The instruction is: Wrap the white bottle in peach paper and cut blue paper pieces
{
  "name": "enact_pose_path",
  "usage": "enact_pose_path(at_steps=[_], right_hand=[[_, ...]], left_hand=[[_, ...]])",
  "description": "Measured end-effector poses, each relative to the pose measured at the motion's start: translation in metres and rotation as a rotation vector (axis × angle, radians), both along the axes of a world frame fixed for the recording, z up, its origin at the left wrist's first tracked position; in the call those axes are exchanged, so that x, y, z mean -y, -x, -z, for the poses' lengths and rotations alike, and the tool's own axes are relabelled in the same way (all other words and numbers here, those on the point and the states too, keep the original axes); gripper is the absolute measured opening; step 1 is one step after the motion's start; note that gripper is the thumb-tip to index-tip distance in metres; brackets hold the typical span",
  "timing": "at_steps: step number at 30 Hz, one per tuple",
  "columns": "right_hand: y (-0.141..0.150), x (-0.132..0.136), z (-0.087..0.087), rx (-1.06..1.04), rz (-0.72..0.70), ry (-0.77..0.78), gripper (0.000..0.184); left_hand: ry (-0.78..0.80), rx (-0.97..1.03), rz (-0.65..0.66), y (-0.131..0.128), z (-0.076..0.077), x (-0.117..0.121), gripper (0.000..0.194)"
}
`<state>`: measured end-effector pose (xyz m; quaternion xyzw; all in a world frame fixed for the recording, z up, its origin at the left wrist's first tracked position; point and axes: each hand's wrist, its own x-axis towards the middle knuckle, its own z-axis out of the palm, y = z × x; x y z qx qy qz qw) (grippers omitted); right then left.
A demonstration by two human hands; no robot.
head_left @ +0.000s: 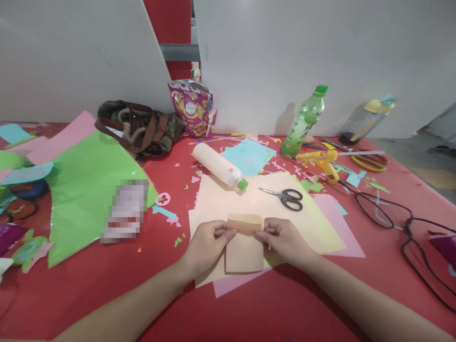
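A small tan sheet of paper (244, 254) is held between my two hands, its far edge bent up and over. My left hand (210, 244) pinches its left side, thumb on top near the crease. On the opposite side my right hand (285, 240) grips it the same way with thumb and fingers. Beneath lie large cream sheets of paper (213, 204) over pink paper (228, 285). Scissors with black handles (287, 197) rest on the cream sheets, beyond my right hand. A white-wrapped bottle with a green cap (217, 164) lies on its side farther back.
At right are a yellow glue gun (326, 166) with a black cord (377, 221), a green drink bottle (304, 123) and a clear bottle (366, 121). Green sheets (85, 185) cover the left, near a bag (142, 128) and a snack packet (194, 107). Paper scraps litter the red table (160, 304).
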<state>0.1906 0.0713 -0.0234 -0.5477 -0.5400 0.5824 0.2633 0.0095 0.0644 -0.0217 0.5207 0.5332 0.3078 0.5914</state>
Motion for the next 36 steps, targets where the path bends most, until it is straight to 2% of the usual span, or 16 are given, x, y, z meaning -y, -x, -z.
enact_pose_path(at_steps=[5,11,17,24,30,36], right_hand=[[-0.0012,-0.0011,-0.0025,0.036,-0.004,-0.035,0.03],[-0.0001,-0.0009,-0.0026,-0.031,0.012,0.006,0.024],[-0.0024,-0.0007,0.0026,0.002,0.011,-0.031,0.027],[-0.0023,-0.0014,0.002,0.04,-0.021,-0.055,0.029],[-0.0015,-0.0021,0.0007,-0.019,-0.028,-0.032,0.025],[-0.0022,-0.001,0.0033,0.036,0.01,-0.052,0.023]], left_hand=[[0.005,-0.042,0.025,0.0014,-0.0002,0.0011,0.023],[-0.017,-0.102,0.052,0.0006,-0.0013,0.002,0.026],[-0.019,-0.094,0.107,0.0013,-0.0006,0.0022,0.025],[-0.104,-0.129,0.039,0.0023,0.0017,0.0006,0.03],[-0.139,-0.176,0.065,0.0015,0.001,0.0007,0.033],[-0.16,-0.194,0.09,0.0012,0.0025,0.0019,0.031]])
